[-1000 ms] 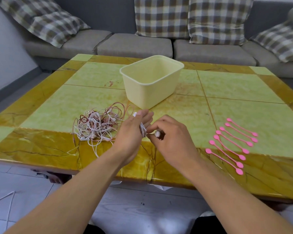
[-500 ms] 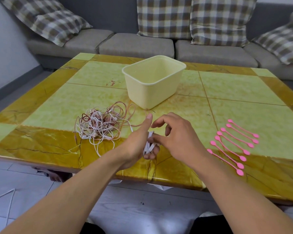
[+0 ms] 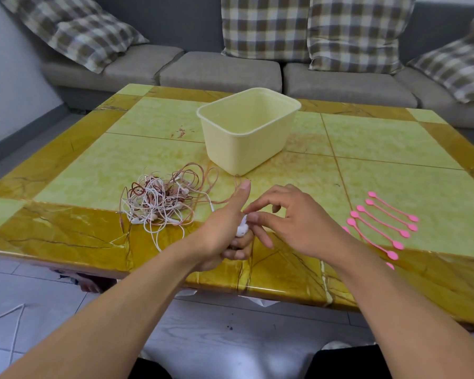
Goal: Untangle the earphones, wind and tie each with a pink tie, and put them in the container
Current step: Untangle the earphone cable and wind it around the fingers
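One white earphone (image 3: 241, 228) is mid-winding, the left hand (image 3: 222, 233) clamped on its coil; right hand (image 3: 293, 222) fingers apart, feeding cord; a pink tie (image 3: 375, 236) likely comes next.

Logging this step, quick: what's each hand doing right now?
Left hand: closed around a wound white earphone.
Right hand: fingertips on that earphone; grip cannot be told.
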Available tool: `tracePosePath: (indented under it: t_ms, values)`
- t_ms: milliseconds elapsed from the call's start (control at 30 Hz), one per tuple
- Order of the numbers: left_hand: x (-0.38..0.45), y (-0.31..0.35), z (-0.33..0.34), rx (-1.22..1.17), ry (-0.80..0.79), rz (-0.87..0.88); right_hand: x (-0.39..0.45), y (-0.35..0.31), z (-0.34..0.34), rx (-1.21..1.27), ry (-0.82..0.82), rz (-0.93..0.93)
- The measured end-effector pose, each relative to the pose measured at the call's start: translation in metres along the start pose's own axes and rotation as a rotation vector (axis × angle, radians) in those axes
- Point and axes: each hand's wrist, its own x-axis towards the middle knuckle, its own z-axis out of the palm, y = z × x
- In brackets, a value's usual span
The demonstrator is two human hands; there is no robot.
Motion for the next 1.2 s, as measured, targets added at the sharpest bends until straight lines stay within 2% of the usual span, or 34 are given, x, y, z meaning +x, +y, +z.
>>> tracePosePath:
  t_ms: [167, 300, 500, 700, 767, 867, 1067, 1200]
  values:
    - [-0.001, -0.002, 0.0, 0.042, -0.038, -0.079, 0.002, 0.002, -0.003, -0.057, -0.075, -0.04]
    - [-0.007, -0.001, 0.009, 0.058, 0.023, -0.088, 0.002, -0.001, -0.006, -0.077, -0.235, -0.036]
    - [-0.003, -0.005, 0.014, 0.074, 0.095, -0.075, 0.0, -0.005, -0.018, -0.071, -0.326, -0.01]
    - [0.003, -0.004, 0.013, -0.054, 0.304, -0.028, 0.001, -0.001, -0.01, -0.077, -0.276, 0.022]
    - [0.005, -0.004, 0.015, -0.121, 0.323, -0.027, 0.002, 0.0, -0.008, -0.05, -0.256, 0.034]
    - [0.005, -0.001, 0.015, -0.157, 0.307, -0.013, 0.002, 0.0, -0.01, 0.02, -0.227, 0.04]
    - [-0.001, 0.001, 0.017, -0.115, 0.217, -0.047, -0.002, -0.009, -0.011, 0.056, -0.276, -0.023]
    - [-0.001, -0.002, 0.014, -0.131, 0.095, -0.043, -0.002, -0.006, -0.011, 0.078, -0.241, -0.016]
